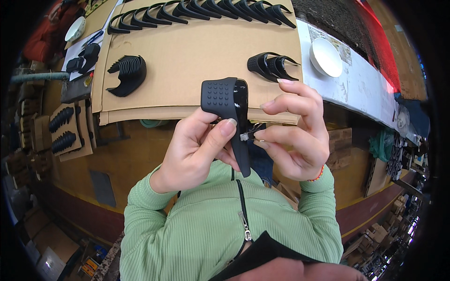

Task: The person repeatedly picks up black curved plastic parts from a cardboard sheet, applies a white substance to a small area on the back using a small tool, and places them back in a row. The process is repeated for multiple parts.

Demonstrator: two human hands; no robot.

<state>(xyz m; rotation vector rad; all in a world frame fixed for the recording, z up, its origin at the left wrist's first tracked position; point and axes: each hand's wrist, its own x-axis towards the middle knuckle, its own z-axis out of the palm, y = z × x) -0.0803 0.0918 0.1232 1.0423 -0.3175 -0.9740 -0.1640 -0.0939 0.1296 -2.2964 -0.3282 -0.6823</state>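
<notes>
Watching remotely, I see my left grip [193,153] pinching a black part [228,104], right grip [302,136] pinching a small pale piece [244,137] beside it.

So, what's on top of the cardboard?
A row of black pieces across the far side, a nested black stack at left, a smaller black group at right. The held piece hides whatever's behind it.

From where I stand, I can't read any word or number: nothing legible on the black part [219,95], and the worn patch [333,37] on the white table [364,80] is too blurred to tell.
</notes>
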